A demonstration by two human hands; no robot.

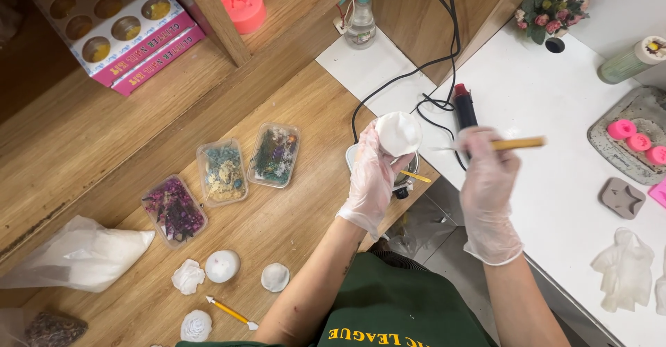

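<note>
My left hand (372,180), in a clear glove, is wrapped around a round white wax-like piece (398,133) held up over a small metal pot (406,174). To the right, my gloved right hand (488,180) grips a thin wooden-handled tool (517,143) whose fine tip points left toward the white piece. A second thin stick (415,176) rests across the pot. Both hands hover above the gap between the wooden table (291,229) and the white table (555,180).
Three clear tubs of dried flowers (223,171) sit on the wooden table, with small white moulded shapes (222,266), a yellow-handled tool (230,312) and a plastic bag (76,253) nearer me. A black heat gun (464,106), pink pieces on a grey tray (638,140) and translucent moulds (624,269) lie on the white table.
</note>
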